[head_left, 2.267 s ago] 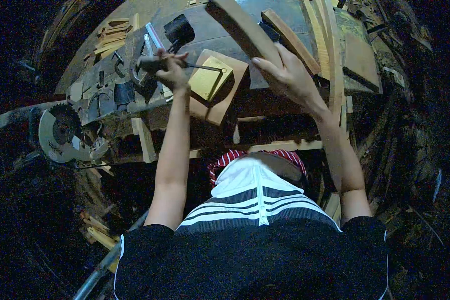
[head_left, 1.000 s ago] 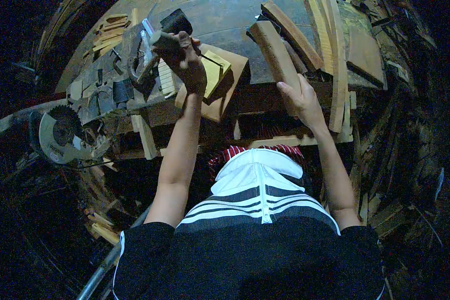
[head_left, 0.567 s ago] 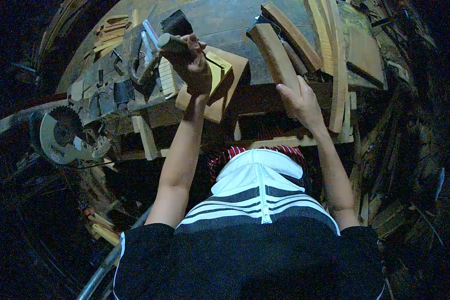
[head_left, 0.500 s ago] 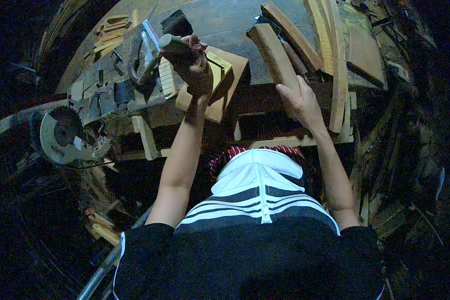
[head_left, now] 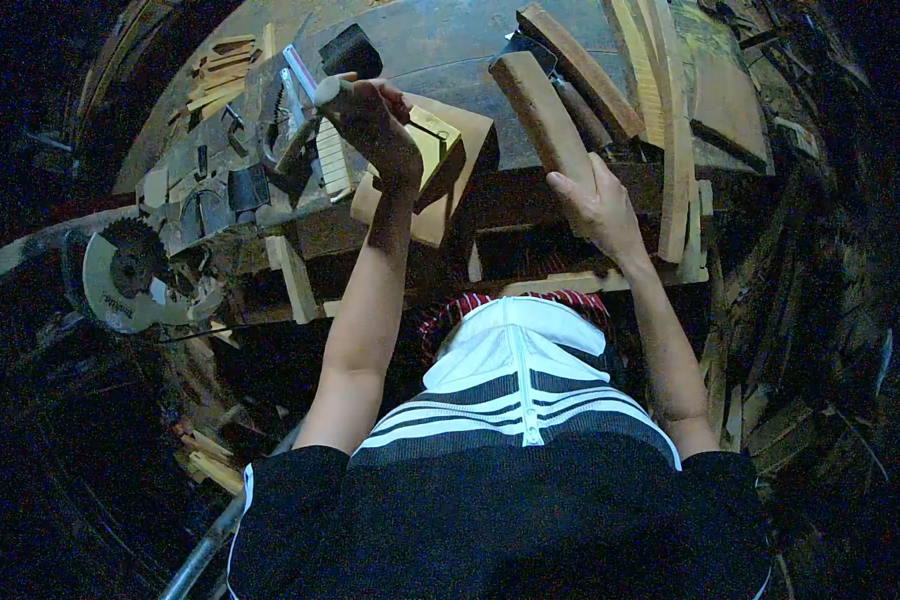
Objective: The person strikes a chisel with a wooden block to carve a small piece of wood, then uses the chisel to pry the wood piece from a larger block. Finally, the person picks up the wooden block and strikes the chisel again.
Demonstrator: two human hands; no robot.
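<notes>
**Left hand [head_left: 382, 132] clenched on a round-handled tool [head_left: 334, 92]; right hand [head_left: 607, 212] clenched on a thick wooden bar [head_left: 542, 112]**

Landmark: the yellow block [head_left: 444, 152] on the bench [head_left: 440, 62].

- Far left of the block, nearer the wearer: toothed circular saw blade [head_left: 135, 258].
- Left of it, farther back: stacked thin sticks [head_left: 222, 72].
- Just left of it: pale ribbed strip [head_left: 332, 160], partly behind the left wrist.
- Back-left of it: dark squarish piece [head_left: 350, 50].
- At its left side: left hand, fingers wrapped round the tool's handle, handle end pointing away from the block. A thin dark shaft shows over the block's top; whether the tip touches cannot be told.
- Under it: a wooden board [head_left: 462, 190], at the bench's near edge.
- Right of it, well apart: right hand, grasping the bar's near end. Bar tilted, far end leaning toward the block's side.
- Farther right of it: long wood strips [head_left: 676, 130], then a flat slab [head_left: 727, 112].
</notes>
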